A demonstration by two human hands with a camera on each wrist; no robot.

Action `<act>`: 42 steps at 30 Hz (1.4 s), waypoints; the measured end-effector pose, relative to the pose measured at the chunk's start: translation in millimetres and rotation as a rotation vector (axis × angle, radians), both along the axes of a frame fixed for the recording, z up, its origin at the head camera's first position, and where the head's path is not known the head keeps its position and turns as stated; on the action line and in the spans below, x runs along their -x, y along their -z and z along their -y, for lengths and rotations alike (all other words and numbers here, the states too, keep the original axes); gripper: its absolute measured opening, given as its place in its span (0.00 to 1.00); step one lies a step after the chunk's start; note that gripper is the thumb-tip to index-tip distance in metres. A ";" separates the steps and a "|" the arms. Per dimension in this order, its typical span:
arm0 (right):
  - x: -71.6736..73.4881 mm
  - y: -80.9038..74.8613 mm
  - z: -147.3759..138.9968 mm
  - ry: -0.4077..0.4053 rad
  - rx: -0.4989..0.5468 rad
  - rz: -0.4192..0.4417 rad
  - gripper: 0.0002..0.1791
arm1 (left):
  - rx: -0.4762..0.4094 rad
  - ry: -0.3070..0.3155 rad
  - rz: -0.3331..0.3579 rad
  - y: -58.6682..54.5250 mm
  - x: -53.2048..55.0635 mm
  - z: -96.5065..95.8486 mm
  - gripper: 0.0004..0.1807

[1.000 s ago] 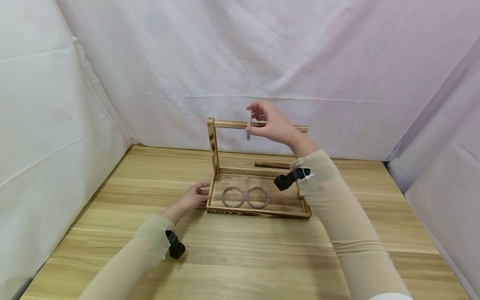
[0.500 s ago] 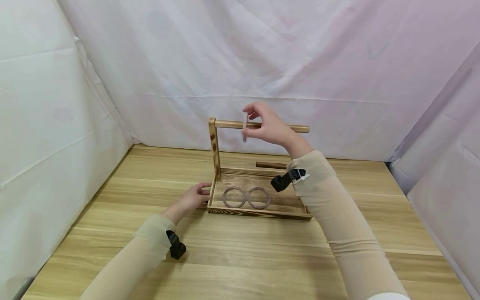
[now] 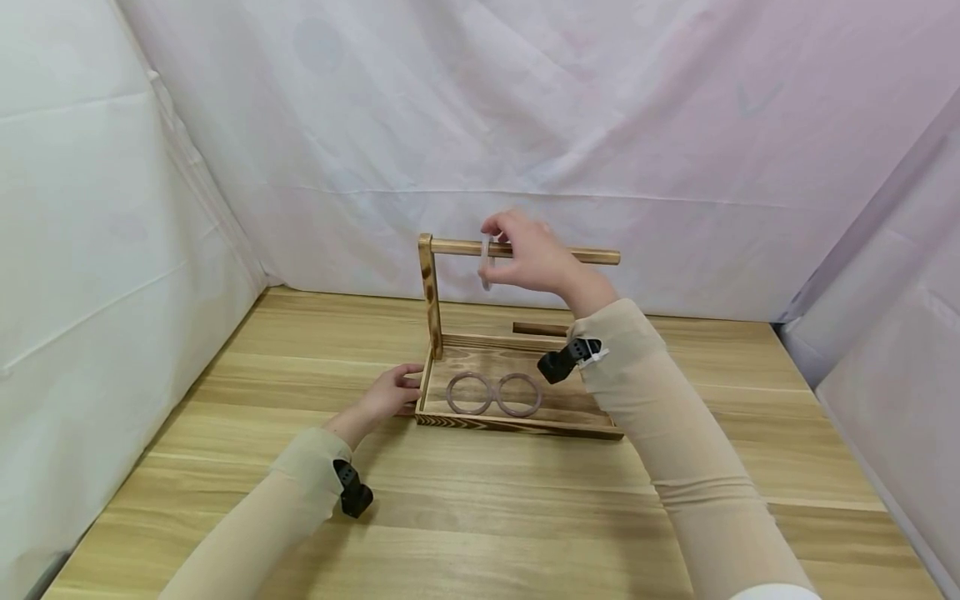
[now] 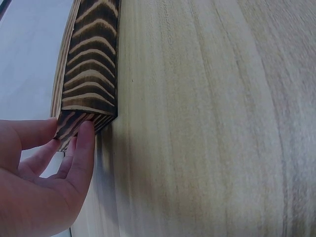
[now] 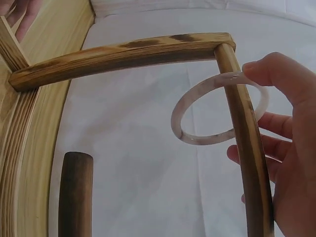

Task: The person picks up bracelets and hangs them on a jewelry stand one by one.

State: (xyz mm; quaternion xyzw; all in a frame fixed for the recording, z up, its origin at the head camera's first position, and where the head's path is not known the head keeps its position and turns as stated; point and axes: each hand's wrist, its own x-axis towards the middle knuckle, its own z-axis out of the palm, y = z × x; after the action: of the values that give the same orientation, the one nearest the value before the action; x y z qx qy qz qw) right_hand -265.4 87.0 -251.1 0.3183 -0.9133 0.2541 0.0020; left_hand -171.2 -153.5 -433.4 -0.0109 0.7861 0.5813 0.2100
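At the far left, white cloth [image 3: 82,192] is hung beside the light wood-grain tabletop [image 3: 480,508]. Next, a cream sleeve [image 3: 240,533] is seen, with a small black wrist camera [image 3: 352,492] fastened at its cuff. The left hand [image 3: 384,396] is laid against the left end of a shallow rectangular tray of brown, dark-grained wood [image 3: 517,427]; the end wall is touched by extended fingers, and nothing is lifted by them. Above that end, a flat upright wooden post [image 3: 431,296] is seen, from whose top a long round wooden bar [image 3: 459,247] is carried to the right, level above the tray.

On the tray floor, two pale mauve bangles are laid flat side by side: the left bangle [image 3: 449,392] and the right bangle [image 3: 540,394], their rims touching or nearly so. Over them, a third, milky translucent bangle [image 5: 177,118] is pinched by the thumb and fingers of the right hand [image 3: 536,260]. It is held upright around the bar, which is passed through its opening. Farther right, behind the tray, a darker round rod [image 3: 538,329] is partly hidden by the right sleeve [image 3: 705,450]; how it is supported cannot be told.
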 end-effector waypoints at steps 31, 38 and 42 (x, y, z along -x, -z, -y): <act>-15.3 -5.0 -16.5 -0.003 0.076 -0.157 0.26 | 0.015 -0.002 -0.001 0.7 7.3 3.3 0.27; -27.1 1.7 -30.4 -0.061 0.110 -0.201 0.25 | 0.008 -0.004 0.005 1.6 7.4 1.3 0.27; -34.7 7.6 -38.5 -0.078 0.116 -0.208 0.26 | 0.005 -0.006 0.003 1.5 6.8 -0.1 0.27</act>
State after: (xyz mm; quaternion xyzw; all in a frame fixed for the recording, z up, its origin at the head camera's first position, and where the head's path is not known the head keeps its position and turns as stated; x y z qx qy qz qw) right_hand -230.7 125.5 -258.7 0.3775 -0.8789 0.2720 0.1051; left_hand -178.0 -153.4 -434.9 -0.0145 0.7871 0.5800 0.2097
